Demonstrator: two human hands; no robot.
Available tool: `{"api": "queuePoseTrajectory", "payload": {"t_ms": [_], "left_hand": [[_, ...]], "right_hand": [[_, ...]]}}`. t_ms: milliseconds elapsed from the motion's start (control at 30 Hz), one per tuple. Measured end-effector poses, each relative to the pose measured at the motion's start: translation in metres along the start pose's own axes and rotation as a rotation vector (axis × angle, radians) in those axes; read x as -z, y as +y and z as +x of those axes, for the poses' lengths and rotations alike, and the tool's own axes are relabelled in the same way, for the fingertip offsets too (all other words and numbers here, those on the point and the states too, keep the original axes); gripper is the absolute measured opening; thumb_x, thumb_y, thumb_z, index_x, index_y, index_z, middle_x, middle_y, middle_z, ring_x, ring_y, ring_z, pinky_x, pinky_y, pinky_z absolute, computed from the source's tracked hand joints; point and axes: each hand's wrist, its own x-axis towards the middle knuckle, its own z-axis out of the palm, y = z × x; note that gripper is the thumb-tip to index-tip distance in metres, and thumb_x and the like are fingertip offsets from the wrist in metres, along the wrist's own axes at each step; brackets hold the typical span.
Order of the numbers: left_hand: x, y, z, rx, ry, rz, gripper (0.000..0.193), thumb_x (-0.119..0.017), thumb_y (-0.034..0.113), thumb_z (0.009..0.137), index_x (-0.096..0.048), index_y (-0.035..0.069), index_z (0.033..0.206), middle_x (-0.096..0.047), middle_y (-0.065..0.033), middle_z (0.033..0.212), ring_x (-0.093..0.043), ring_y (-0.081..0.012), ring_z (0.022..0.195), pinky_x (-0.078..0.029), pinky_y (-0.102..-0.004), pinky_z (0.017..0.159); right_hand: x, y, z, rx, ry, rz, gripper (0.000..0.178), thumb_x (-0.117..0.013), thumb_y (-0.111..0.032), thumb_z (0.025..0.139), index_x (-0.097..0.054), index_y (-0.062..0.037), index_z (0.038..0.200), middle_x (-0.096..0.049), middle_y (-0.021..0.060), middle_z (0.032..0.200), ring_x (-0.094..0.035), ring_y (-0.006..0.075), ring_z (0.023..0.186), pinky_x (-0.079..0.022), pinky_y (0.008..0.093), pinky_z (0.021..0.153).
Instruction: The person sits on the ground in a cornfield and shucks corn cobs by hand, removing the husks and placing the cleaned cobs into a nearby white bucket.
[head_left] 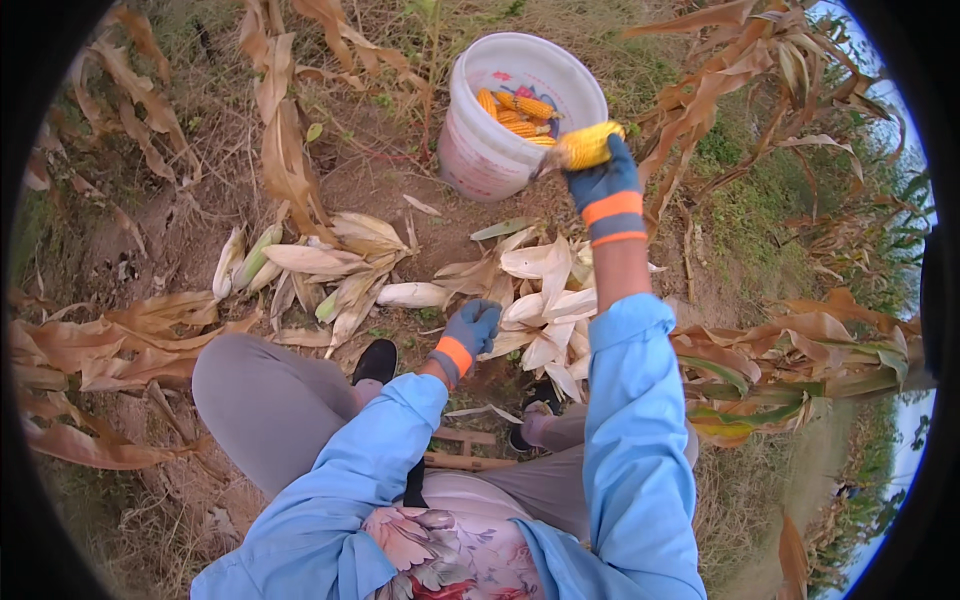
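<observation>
My right hand, in a grey glove with an orange-striped cuff, is closed around a husked yellow corn cob. It holds the cob at the near right rim of a white plastic bucket. Inside the bucket lie several bare orange-yellow cobs. My left hand, gloved alike, hovers low over the ground with its fingers curled in; whatever they may hold is hidden. Just right of it is a heap of pale loose husks. An ear in its husk lies beyond that hand.
More husk-covered ears lie to the left of the husk heap. Dry corn stalks and leaves stand at the left, with others at the right. My bent knee and dark shoe are near the left ears. A wooden slatted piece shows between my legs.
</observation>
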Motion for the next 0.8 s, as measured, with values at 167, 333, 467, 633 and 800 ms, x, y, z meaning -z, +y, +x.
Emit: {"api": "queuePoseTrajectory", "payload": {"t_ms": [167,333,467,633,800], "left_hand": [[0.017,-0.026,0.021,0.049,0.104,0.022,0.019,-0.053,0.020,0.085,-0.051,0.007,0.099,-0.053,-0.0035,0.063,-0.048,-0.0117,0.044,-0.036,-0.0246,0.039],[0.047,-0.033,0.024,0.093,0.239,-0.094,0.020,-0.053,0.023,0.085,-0.051,0.007,0.098,-0.055,-0.0039,0.065,-0.050,-0.0121,0.045,-0.037,-0.0246,0.038],[0.049,-0.036,0.032,0.119,0.268,-0.104,0.026,-0.056,0.025,0.084,-0.050,0.006,0.100,-0.056,-0.0048,0.067,-0.051,-0.0128,0.045,-0.038,-0.0253,0.038],[0.044,-0.041,0.040,0.146,0.248,-0.127,0.027,-0.055,0.027,0.084,-0.049,0.006,0.101,-0.056,-0.0039,0.068,-0.052,-0.0122,0.046,-0.038,-0.0249,0.039],[0.042,-0.043,0.044,0.150,0.273,-0.090,0.016,-0.053,0.022,0.084,-0.048,0.007,0.088,-0.054,-0.0043,0.063,-0.050,-0.0141,0.043,-0.039,-0.0277,0.038]], "right_hand": [[0.001,-0.031,0.040,0.084,0.019,-0.181,0.032,-0.050,-0.021,0.084,-0.045,-0.0010,0.110,-0.046,0.0216,0.121,-0.053,0.0321,0.098,-0.048,0.0368,0.064],[0.020,0.029,-0.015,-0.378,-0.095,-0.116,0.025,-0.052,-0.019,0.083,-0.051,-0.0044,0.104,-0.056,0.0201,0.105,-0.055,0.0188,0.060,-0.034,0.0208,0.037],[0.045,0.058,-0.028,-0.334,0.147,-0.338,0.021,-0.055,-0.019,0.082,-0.052,-0.0071,0.098,-0.061,0.0119,0.090,-0.051,0.0145,0.054,-0.033,0.0204,0.036],[0.034,0.059,-0.018,-0.202,0.251,-0.600,0.020,-0.056,-0.018,0.082,-0.050,-0.0065,0.098,-0.061,0.0093,0.082,-0.051,0.0131,0.051,-0.033,0.0204,0.036],[0.020,0.055,-0.005,-0.115,0.078,-0.764,0.030,-0.053,-0.017,0.084,-0.048,-0.0040,0.110,-0.061,0.0110,0.087,-0.052,0.0118,0.053,-0.035,0.0201,0.037]]}}
